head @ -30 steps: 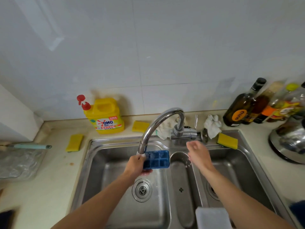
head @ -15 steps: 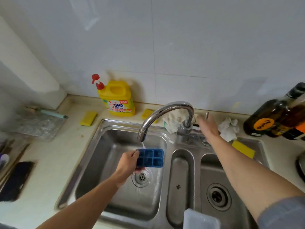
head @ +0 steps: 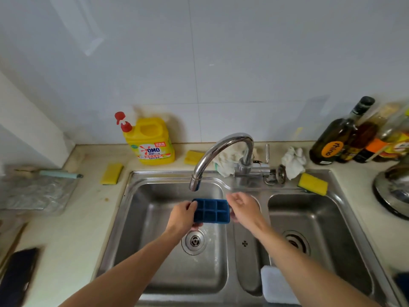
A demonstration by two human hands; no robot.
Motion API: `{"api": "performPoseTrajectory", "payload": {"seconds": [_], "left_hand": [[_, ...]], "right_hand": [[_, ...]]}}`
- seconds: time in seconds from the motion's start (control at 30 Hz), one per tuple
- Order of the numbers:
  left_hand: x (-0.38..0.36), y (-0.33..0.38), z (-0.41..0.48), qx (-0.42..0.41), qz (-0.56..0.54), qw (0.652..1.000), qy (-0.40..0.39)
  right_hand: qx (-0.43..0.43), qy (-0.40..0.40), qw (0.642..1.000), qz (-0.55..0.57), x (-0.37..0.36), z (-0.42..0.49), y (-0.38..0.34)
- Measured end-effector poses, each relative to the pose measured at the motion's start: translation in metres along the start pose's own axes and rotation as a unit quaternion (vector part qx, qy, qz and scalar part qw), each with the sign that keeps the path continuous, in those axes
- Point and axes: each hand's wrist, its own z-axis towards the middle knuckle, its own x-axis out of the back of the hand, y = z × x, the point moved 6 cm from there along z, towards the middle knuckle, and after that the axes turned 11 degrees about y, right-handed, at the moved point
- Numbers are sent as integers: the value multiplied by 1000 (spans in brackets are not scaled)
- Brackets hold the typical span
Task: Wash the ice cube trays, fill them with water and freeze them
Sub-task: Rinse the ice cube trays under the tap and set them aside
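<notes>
A blue ice cube tray (head: 211, 211) is held level over the left basin of the steel sink (head: 155, 176), just below and in front of the faucet spout (head: 194, 185). My left hand (head: 182, 214) grips its left end. My right hand (head: 244, 209) is at its right end, fingers over the far corner and thumb by the near one. No water stream shows under the spout. A pale rectangular object (head: 276, 284), maybe another tray, lies on the sink's front divider.
A yellow detergent jug (head: 152, 142) stands behind the sink, with yellow sponges (head: 111, 173) (head: 313, 183) and crumpled cloths (head: 293, 162) around the tap lever (head: 267, 152). Dark bottles (head: 332, 140) and a metal pot (head: 394, 189) crowd the right counter. A plastic bag (head: 37, 193) lies left.
My right hand left the tap lever and came down to the tray's right end. The left hand kept hold of the tray, now slightly nearer me. The thin water stream is gone.
</notes>
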Motion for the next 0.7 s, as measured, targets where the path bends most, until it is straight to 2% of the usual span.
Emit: {"api": "performPoseTrajectory", "payload": {"seconds": [0.07, 0.13, 0.23, 0.4, 0.53, 0.7], "left_hand": [[7, 5, -2, -32, 24, 999, -5], [16, 7, -2, -70, 44, 997, -8], [25, 0, 0, -78, 27, 996, -29], [25, -22, 3, -3, -39, 996, -82], [19, -23, 7, -48, 35, 993, -103], [24, -30, 15, -54, 137, 983, -112]], "right_hand": [[-126, -60, 988, 67, -21, -17, 17], [-210, -77, 962, 155, -34, -30, 21], [-230, -60, 949, 204, -42, -38, 13], [-135, -35, 985, 103, -40, -50, -14], [-27, 31, 999, 8, -32, -60, -30], [84, 91, 986, -108, -31, -71, -31]]}}
